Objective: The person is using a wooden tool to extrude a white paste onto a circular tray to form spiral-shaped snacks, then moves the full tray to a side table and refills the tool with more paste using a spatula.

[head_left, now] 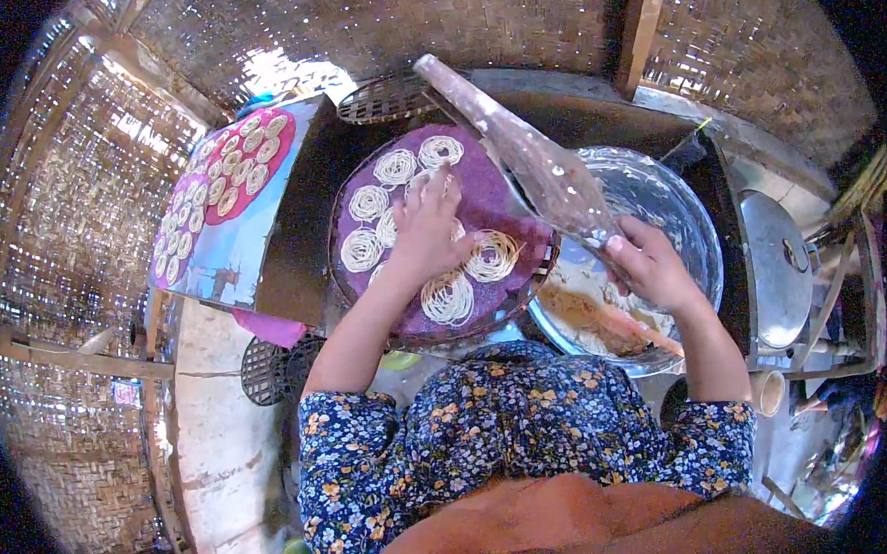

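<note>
My right hand (656, 266) is closed round the lower end of a long, dough-spattered wooden tool (548, 168), narrow at its far end and wider in the middle. The tool slants away to the far left, over the gap between tray and basin. My left hand (425, 233), fingers apart, is over a round tray lined with purple cloth (481, 188); whether it touches anything there I cannot tell. Coiled nests of pale dough strands (448, 297) lie around and partly under that hand. One nest (492, 256) near the tray's right edge looks yellower.
Right of the tray stands a large metal basin (711, 231) with pale dough and a spatula-like tool (636, 328) in it. A big metal lid (778, 267) is farther right. At the left, a box-like stand (230, 265) carries more nests on pink cloth (252, 201). A woven wall (512, 21) closes the back.
</note>
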Demonstrator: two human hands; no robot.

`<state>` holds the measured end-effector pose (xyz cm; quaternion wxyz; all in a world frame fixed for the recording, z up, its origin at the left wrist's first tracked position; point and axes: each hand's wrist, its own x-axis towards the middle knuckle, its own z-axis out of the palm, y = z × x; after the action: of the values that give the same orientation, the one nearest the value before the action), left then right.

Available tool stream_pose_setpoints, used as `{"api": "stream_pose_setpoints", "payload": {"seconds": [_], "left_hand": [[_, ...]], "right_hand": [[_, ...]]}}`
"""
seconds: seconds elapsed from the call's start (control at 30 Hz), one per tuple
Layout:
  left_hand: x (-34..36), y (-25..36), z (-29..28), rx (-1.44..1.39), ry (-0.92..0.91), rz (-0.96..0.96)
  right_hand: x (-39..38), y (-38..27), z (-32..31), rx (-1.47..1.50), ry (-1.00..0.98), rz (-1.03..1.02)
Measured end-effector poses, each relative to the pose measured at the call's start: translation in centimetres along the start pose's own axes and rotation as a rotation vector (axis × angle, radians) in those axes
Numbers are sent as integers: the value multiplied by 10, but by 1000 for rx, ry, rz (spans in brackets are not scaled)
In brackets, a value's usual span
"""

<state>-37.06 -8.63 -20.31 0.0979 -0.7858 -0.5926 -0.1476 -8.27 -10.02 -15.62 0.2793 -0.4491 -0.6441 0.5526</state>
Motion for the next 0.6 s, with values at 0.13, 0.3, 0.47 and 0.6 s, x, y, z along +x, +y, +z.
{"api": "stream_pose_setpoints", "payload": {"seconds": [0.13,0.3,0.47,0.6], "left_hand": [[2,9,-3,-437,200,52],[-22,20,-28,-1810,715,-554],[-110,-36,-56,-1465,716,-855],[-146,-49,-58,-1694,879,-407]], "right_hand": [[22,-14,45,20,-111,-9],[80,4,45,-338,-122,-386],[156,113,10,-955,663,-402],[152,116,11,-130,87,193]]}}
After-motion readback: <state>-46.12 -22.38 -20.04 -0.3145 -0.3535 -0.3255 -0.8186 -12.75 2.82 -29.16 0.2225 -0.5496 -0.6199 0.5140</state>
